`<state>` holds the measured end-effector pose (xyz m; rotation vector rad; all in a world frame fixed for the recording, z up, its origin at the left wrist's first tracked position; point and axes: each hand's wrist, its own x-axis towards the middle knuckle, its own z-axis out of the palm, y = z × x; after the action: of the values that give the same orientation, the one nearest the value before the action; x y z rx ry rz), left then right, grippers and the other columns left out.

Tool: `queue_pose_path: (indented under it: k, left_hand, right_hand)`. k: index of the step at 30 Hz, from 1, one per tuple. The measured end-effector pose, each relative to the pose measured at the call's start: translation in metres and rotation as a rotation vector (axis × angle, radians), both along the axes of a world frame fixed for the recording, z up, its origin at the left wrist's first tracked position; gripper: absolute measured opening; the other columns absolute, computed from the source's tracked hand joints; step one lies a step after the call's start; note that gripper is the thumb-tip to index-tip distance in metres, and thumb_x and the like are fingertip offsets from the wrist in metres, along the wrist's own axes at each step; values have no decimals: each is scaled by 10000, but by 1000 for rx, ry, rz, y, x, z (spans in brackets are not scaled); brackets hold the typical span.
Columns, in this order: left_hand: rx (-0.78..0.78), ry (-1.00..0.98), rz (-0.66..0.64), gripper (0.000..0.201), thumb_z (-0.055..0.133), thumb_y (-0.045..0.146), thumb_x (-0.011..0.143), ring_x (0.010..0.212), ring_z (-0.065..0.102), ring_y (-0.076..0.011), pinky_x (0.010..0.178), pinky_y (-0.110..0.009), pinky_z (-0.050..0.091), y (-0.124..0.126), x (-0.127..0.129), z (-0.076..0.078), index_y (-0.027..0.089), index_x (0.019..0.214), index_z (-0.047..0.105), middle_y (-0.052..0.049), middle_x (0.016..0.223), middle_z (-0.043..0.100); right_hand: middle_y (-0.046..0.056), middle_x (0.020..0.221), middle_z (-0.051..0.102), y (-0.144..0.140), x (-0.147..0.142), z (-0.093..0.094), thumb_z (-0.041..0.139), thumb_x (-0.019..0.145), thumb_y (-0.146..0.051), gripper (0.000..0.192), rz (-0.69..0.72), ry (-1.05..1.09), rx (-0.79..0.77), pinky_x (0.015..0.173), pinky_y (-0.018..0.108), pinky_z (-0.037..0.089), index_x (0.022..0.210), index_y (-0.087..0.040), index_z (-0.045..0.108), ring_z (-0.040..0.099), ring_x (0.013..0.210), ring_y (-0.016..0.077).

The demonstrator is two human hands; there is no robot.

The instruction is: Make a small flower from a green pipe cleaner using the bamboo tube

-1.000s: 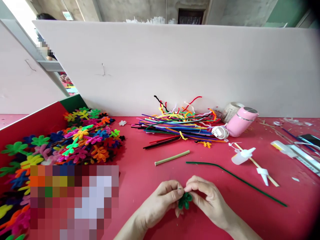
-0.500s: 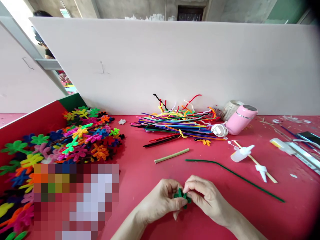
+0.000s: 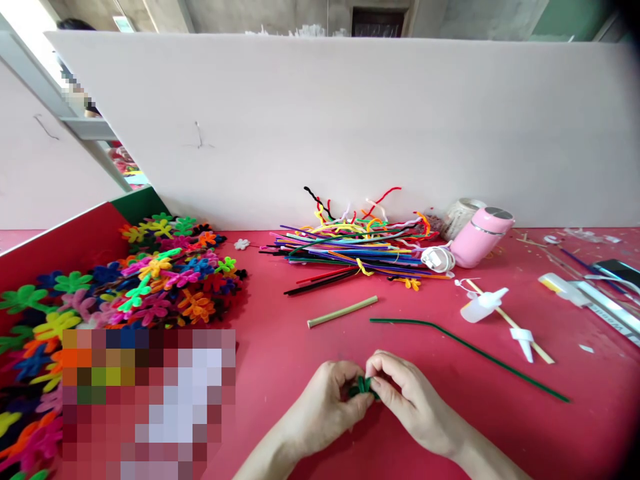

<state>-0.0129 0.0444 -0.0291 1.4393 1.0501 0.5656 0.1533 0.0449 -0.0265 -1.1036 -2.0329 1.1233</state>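
Pinching a small green pipe-cleaner flower btwn both hands, low centre over the red bench: left hand & right hand, fingers of each clamped on it. Loose green pipe cleaner lies just beyond, bamboo stick near, finished flower pile well apart at left.

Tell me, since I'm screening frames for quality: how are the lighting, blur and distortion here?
Head view: even, soft daylight, no harsh glare on the red table. A pixelated block masks the lower left. Corners darken and straight edges bow. The hands, left hand and right hand, are sharp, but the green piece between them is mostly hidden.
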Motion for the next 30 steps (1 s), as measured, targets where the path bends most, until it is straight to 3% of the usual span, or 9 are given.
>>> queue_pose_path:
  k: [4, 12, 23, 30]
  left_hand:
    - [-31, -11, 14, 115, 489, 223, 746, 470, 383, -74, 439, -195, 280, 0, -1, -2, 132, 691, 532, 53, 538, 402]
    - [-102, -46, -13, 155, 542, 267, 721, 419, 414, -70, 403, -181, 294, 0, -1, 3, 138, 642, 513, 58, 491, 413]
    - [-133, -208, -24, 281, 562, 387, 728, 426, 380, -56, 430, -181, 327, 1, -6, 13, 121, 639, 552, 47, 497, 394]
    - [-157, -240, 5, 294, 612, 394, 689, 422, 373, -59, 435, -188, 321, 1, -2, 15, 120, 607, 548, 52, 470, 393]
  right_hand:
    - [-13, 715, 460, 2, 1, 2, 395, 864, -174, 91, -10, 22, 16, 611, 215, 390, 787, -199, 437, 465, 653, 124]
    - [29, 875, 463, 4, 10, 6, 447, 836, -147, 91, 126, 4, 164, 714, 254, 402, 852, -214, 508, 495, 780, 144]
    - [10, 830, 396, -3, -4, -1, 431, 859, -319, 130, 27, 332, -168, 713, 244, 410, 780, -226, 477, 450, 784, 145]
    - [-3, 801, 379, -3, -7, -4, 459, 846, -331, 155, -4, 424, -275, 759, 243, 388, 733, -223, 460, 432, 809, 148]
